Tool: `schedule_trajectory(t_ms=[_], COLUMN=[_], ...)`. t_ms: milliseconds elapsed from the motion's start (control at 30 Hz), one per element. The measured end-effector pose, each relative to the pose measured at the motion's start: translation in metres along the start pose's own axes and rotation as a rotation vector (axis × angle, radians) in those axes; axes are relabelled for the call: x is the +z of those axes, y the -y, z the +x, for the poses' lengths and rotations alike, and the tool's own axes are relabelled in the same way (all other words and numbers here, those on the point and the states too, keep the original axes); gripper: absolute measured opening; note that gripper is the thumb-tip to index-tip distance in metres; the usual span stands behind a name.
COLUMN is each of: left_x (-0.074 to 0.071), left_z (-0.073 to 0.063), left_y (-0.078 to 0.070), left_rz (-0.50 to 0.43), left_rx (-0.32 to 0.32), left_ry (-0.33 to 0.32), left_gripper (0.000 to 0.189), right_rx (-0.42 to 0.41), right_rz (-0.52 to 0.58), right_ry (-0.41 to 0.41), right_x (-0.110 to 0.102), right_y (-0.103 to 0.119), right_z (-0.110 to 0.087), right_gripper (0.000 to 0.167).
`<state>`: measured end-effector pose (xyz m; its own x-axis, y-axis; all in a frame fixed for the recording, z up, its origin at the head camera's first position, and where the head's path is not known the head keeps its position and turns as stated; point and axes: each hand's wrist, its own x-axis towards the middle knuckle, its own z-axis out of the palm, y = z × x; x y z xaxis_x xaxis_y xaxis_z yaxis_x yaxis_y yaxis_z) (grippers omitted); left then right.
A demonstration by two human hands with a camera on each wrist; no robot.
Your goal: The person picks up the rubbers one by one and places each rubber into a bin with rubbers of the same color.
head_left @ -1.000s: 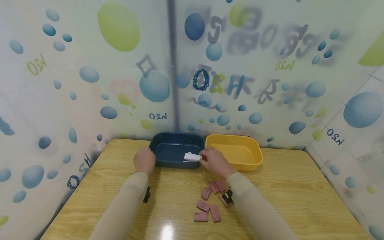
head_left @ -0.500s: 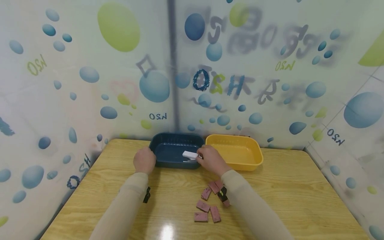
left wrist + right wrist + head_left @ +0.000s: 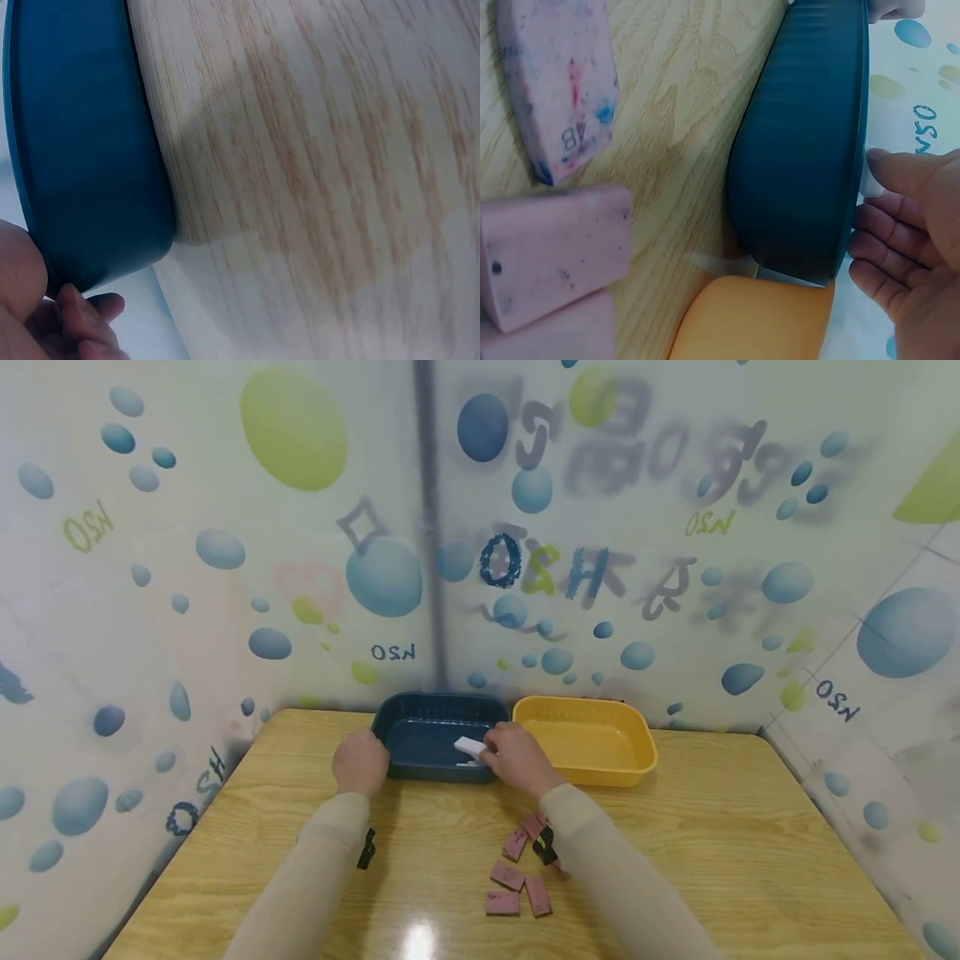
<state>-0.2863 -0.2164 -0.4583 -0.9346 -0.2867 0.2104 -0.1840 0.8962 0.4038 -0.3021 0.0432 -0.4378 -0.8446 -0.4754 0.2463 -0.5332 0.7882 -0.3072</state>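
Note:
My left hand (image 3: 362, 763) grips the left end of a dark blue plastic basket (image 3: 431, 772); in the left wrist view its thumb and fingers (image 3: 75, 311) pinch the basket's corner rim. My right hand (image 3: 519, 760) pinches a white block-shaped eraser (image 3: 468, 746) over the basket's right part. Below it, more white pieces (image 3: 469, 764) show inside the basket. The right wrist view has the right hand (image 3: 919, 232) at the basket's rim, thumb on the white eraser (image 3: 870, 180), which the rim mostly hides.
A yellow basket (image 3: 641, 752) stands against the blue one on the right. Several pink erasers (image 3: 503, 903) lie on the wooden table in front, one marked 4B (image 3: 562, 90). Small black pieces (image 3: 366, 849) show beside both sleeves. A patterned wall (image 3: 480, 635) rises behind the baskets.
My right hand has moved a little left, further over the blue basket, with the white eraser tilting in its fingers. My left hand stays on the basket's rim.

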Motion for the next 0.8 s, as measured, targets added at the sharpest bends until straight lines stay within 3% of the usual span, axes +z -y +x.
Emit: schedule_trajectory(t_ms=[300, 800], left_x=[0.002, 0.0], left_z=[0.002, 0.001], left_y=[0.002, -0.001], left_rz=[-0.007, 0.007], left_rx=[-0.006, -0.005], left_ry=[0.006, 0.006], left_gripper=[0.027, 0.027], right_rx=[0.003, -0.081], right_rz=[0.003, -0.009], right_ry=[-0.044, -0.212], right_x=[0.004, 0.01], right_y=[0.006, 0.011], right_z=[0.002, 0.002], right_gripper=[0.014, 0.015])
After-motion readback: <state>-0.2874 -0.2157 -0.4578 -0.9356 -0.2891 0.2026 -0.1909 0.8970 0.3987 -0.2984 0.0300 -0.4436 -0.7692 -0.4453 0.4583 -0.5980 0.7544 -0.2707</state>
